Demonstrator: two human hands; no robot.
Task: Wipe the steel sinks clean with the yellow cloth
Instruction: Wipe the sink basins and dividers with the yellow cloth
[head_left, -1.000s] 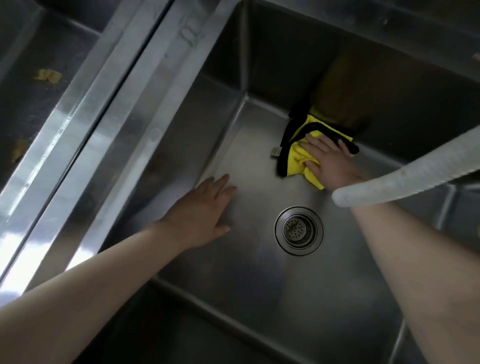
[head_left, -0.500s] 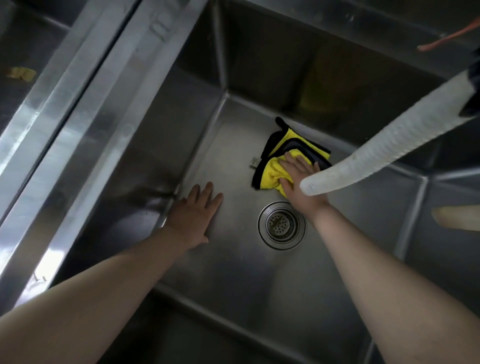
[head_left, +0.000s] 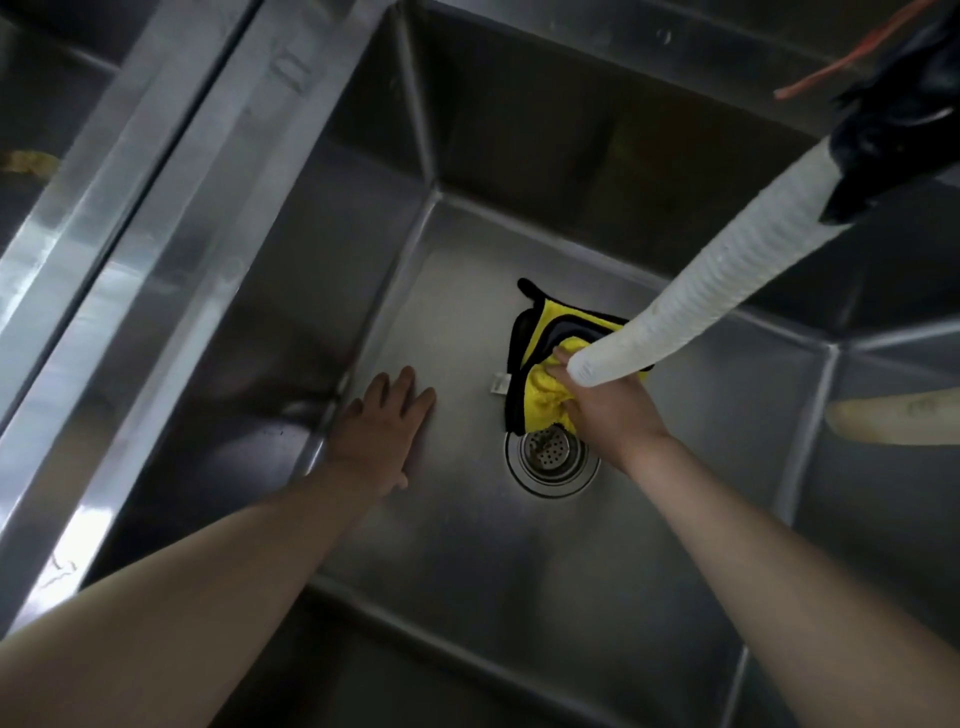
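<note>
At the far left of the frame a second steel basin shows only in part, with a small yellowish scrap on its floor. A bright steel divider rim runs diagonally from the top centre down to the lower left, and right of it lies the main sink, filling most of the frame.

Left of centre, your left hand lies flat on the sink floor beside the left wall, fingers straight and together, holding nothing — it looks like a brace.

Just right of centre, the round perforated drain sits in the sink floor. The yellow cloth, edged in black with a small white tag, lies bunched on the floor directly above it in the picture, its lower edge overlapping the drain's rim.

Your right hand is on the cloth's right side, fingers bent into the fabric and bunching it; the fingertips are partly hidden behind a white ribbed hose that slants down from the upper right, where it joins a black fitting.

To do this stroke well, I would flatten the cloth under your palm, press evenly, and sweep in overlapping passes around the drain and into the corners. Watch the hose — it hangs over your working hand.
</note>
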